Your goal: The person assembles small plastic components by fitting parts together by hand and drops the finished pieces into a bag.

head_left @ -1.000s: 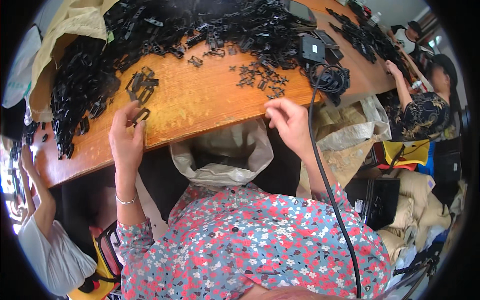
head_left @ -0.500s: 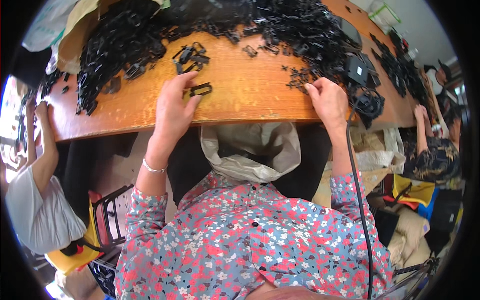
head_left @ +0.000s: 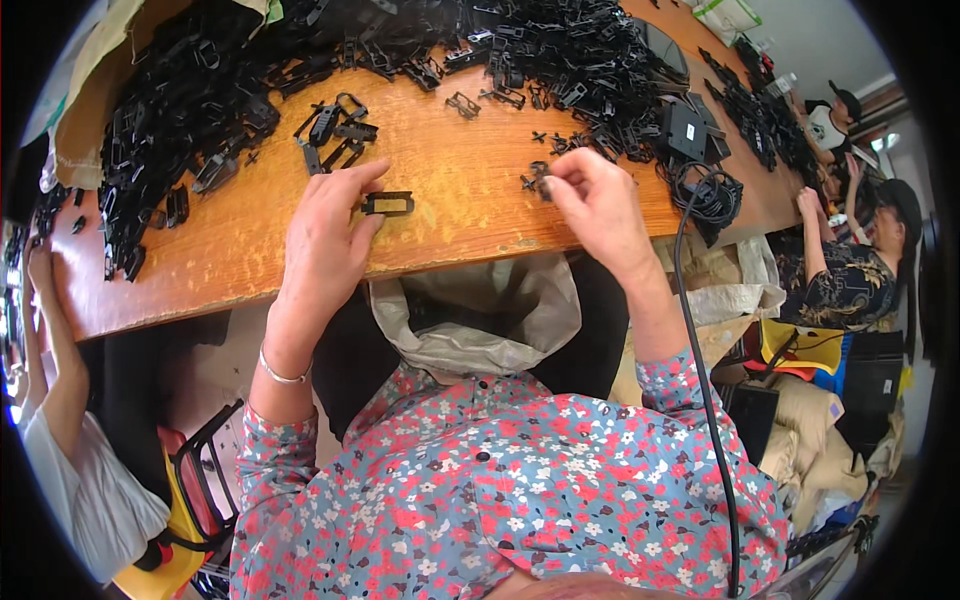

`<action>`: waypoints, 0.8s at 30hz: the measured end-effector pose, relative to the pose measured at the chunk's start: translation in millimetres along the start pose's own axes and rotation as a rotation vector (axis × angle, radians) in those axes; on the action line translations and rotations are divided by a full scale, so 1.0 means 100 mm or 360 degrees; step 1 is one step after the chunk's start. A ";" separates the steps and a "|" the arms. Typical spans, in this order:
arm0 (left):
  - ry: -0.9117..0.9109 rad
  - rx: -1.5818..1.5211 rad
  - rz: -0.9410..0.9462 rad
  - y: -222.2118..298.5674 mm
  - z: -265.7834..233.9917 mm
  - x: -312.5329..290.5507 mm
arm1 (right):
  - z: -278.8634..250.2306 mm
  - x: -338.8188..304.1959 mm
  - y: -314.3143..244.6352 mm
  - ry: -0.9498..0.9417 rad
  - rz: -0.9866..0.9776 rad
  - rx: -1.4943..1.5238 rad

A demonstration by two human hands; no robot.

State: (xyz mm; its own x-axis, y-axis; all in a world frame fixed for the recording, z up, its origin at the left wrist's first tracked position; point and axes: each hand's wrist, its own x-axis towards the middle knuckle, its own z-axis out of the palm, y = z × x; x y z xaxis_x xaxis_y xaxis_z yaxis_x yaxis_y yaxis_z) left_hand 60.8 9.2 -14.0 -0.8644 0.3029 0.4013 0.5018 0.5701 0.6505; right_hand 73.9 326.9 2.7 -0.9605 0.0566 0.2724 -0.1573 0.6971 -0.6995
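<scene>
My left hand (head_left: 328, 235) pinches a small black rectangular plastic frame (head_left: 388, 204) between thumb and fingers, just above the wooden table (head_left: 450, 215). My right hand (head_left: 590, 200) is closed on a tiny black plastic piece (head_left: 535, 180) near the table's front edge. A few loose black frames (head_left: 335, 130) lie just beyond my left hand. A big heap of black plastic parts (head_left: 520, 50) covers the far side of the table, and another heap (head_left: 170, 130) spreads along its left.
An open grey sack (head_left: 480, 310) hangs under the table edge in front of me. A black cable (head_left: 700, 340) runs from a coil (head_left: 712, 195) down past my right arm. One person sits at the right (head_left: 850, 260), another person's arm is at the left (head_left: 55, 350).
The view has swung so the table sits more centred. My left hand has lifted one black frame off the table, and my right hand has closed on a small piece.
</scene>
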 end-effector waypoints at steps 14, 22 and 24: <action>0.0018 -0.0083 0.0023 -0.06 0.02 -0.02 | 0.45 0.11 -0.42 -0.0150 -0.0531 -0.0399; 0.0035 -0.0127 -0.0004 -0.08 0.01 -0.03 | 0.44 0.34 -0.51 -0.0560 -0.0900 -0.0715; 0.0055 -0.0117 0.0003 -0.08 0.02 -0.03 | 0.42 0.39 -0.45 -0.0530 -0.0888 -0.0673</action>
State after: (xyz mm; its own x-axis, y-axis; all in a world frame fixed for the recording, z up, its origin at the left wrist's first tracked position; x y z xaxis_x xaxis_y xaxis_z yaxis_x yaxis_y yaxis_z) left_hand 59.5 5.3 -21.6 -0.8625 0.2764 0.4239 0.5055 0.5116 0.6948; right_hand 33.9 267.6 17.4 -0.7936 -0.5543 0.2507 -0.6015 0.7767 -0.1870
